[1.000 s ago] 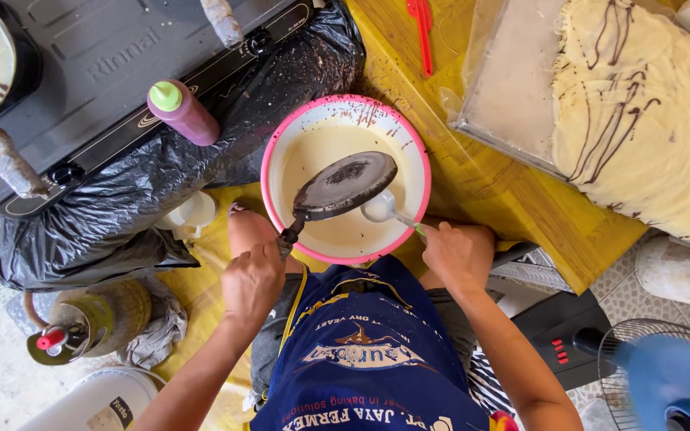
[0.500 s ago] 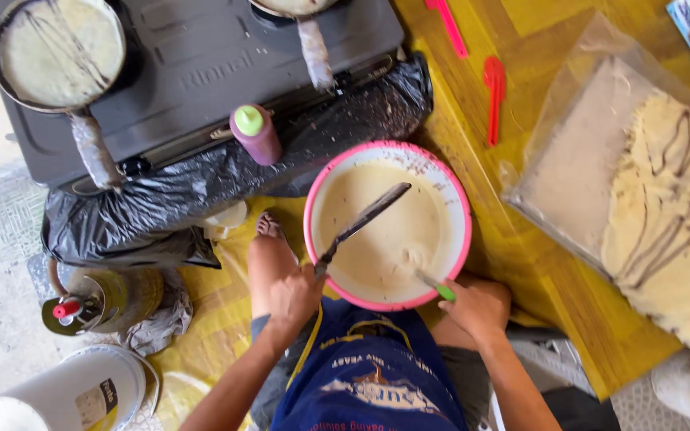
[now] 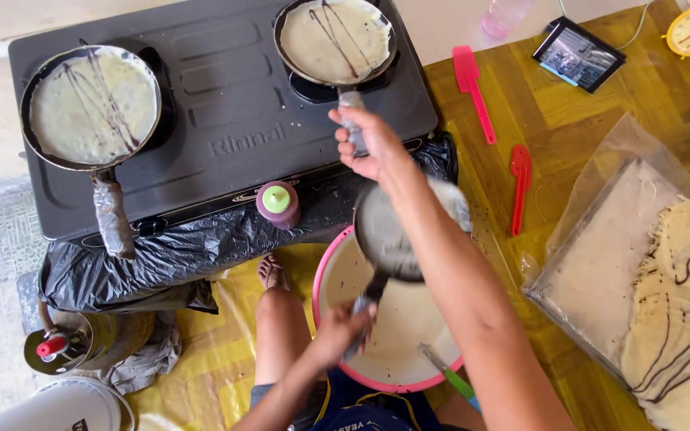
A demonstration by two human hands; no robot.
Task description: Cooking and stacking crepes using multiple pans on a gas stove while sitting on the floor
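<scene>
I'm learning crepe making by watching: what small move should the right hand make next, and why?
Probably lift the right pan off the stove. The right hand already grips its handle, and the crepe in it looks spread and drizzled with dark lines. Meanwhile the left hand holds a batter-coated pan above the pink bowl, seemingly ready to take that burner.

Scene evenly lit by bright, diffuse daylight; shadows are soft and short, with mild sheen on the black plastic sheet and the stove top. Motion blur smears the small pan and the left hand holding it. Remaining areas read sharp, with slight wide-angle stretch toward the corners.
</scene>
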